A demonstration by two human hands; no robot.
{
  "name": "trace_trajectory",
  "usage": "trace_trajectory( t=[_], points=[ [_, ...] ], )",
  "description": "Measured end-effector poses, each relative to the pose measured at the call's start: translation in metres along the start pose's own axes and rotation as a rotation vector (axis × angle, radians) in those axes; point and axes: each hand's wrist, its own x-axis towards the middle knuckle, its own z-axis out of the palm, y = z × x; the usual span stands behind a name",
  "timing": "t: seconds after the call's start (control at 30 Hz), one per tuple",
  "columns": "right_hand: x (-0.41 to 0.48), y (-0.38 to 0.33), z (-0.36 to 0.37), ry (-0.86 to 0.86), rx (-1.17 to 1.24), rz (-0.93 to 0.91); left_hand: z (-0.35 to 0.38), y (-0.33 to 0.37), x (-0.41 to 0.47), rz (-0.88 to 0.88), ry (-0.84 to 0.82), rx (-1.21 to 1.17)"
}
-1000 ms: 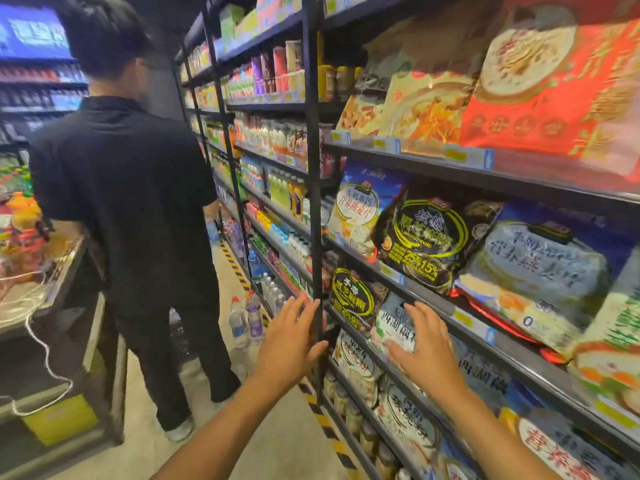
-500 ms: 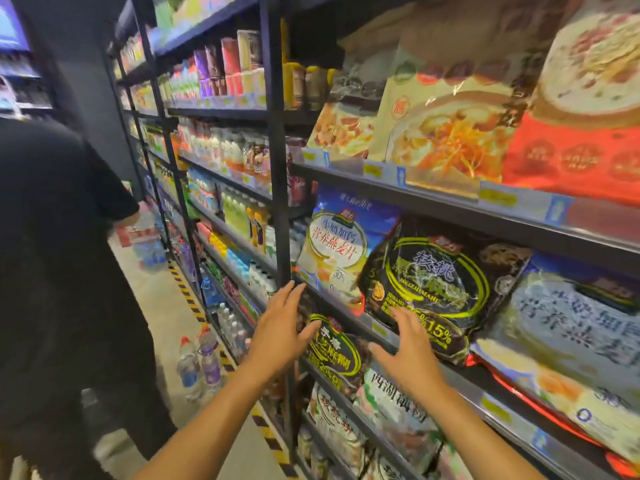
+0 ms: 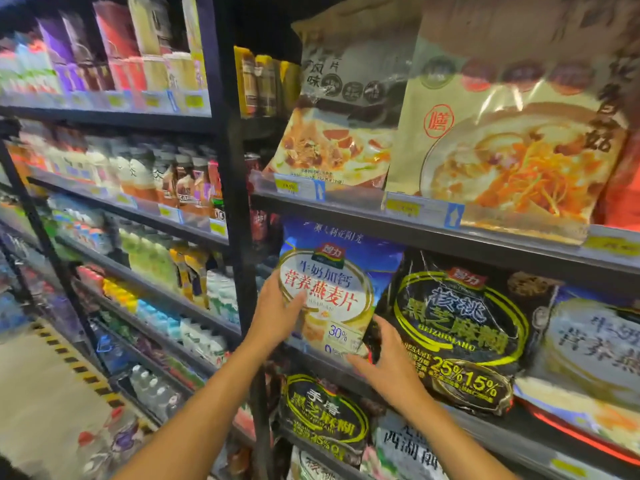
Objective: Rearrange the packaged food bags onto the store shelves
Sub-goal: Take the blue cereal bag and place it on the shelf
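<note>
A blue oat-cereal bag [image 3: 332,285] with a white oval label stands at the left end of the middle shelf [image 3: 485,247]. My left hand [image 3: 277,313] grips its left edge, thumb on the front. My right hand [image 3: 388,362] holds its lower right corner, where it meets a black sesame bag [image 3: 457,327] with yellow rings. Another pale blue oat bag [image 3: 595,344] leans to the right. On the shelf above stand two beige soup-mix bags [image 3: 502,147], [image 3: 336,109]. Below sits a second black bag [image 3: 322,417].
A black upright post [image 3: 239,202] divides these shelves from drink shelves [image 3: 138,209] full of bottles on the left. Loose water bottles [image 3: 114,441] stand on the floor by the yellow-black striped line [image 3: 79,368]. A red bag [image 3: 623,188] is at the far right.
The view has swung right and closer to the shelves; the person in black has left the frame. Both my hands rose from the lower shelf and closed on the blue oat bag.
</note>
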Motion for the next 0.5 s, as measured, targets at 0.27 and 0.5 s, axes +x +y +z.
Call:
trace_trajectory(
  t=[0.27,0.5],
  points=[
    [0.023,-0.008,0.031,0.04,0.011,0.137,0.012,-0.02,0.05,-0.156,0.044,-0.112],
    [0.033,-0.011,0.044,0.082,0.04,0.195,0.021,-0.036,0.066,-0.233,0.014,-0.111]
  ],
)
